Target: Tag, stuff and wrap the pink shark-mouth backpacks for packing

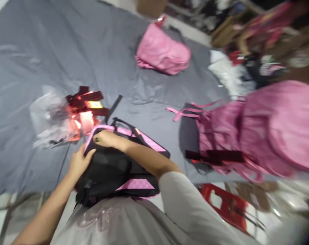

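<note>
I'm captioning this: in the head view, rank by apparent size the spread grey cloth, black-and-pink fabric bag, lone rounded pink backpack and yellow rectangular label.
1. Grey cloth
2. Black-and-pink bag
3. Lone pink backpack
4. Yellow label

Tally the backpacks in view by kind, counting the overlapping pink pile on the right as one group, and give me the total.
Black-and-pink backpack: 1
Lone pink backpack: 1
Pile of pink backpacks: 1 (the number in it is unclear)
Total: 3, with the pile as one
</note>
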A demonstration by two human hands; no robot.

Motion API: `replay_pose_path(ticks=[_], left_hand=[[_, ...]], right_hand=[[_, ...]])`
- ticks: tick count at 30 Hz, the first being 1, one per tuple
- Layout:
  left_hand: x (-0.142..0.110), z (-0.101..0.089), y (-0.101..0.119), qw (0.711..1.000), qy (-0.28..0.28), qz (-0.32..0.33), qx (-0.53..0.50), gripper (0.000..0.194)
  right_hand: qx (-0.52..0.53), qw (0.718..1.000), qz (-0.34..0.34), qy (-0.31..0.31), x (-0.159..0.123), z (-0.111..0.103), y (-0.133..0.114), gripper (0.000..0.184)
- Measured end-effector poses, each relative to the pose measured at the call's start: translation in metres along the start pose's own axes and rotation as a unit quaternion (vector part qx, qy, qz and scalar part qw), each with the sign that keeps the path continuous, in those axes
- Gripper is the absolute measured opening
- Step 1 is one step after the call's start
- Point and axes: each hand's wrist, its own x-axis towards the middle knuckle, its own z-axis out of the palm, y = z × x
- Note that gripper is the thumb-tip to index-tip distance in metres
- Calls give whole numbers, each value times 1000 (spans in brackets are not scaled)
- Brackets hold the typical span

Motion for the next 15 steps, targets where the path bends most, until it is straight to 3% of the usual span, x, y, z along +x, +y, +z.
replay_pose_path(ticks=[4,9,11,15], left_hand=[[10,0,-6,999,-5,-5,36,66],[6,-2,1,998,-25,-18,53,68],[6,-2,2,996,-16,-25,86,66],[10,2,-2,992,7,-21,127,62]], right_hand=[[-19,999,-24,-9,15,-5,5,19],[-98,994,-45,-22,2,-11,-6,15],[-77,997,0,-20,-13,-15,-1,12],[-48,985,164,-1,-57,-19,28,24]])
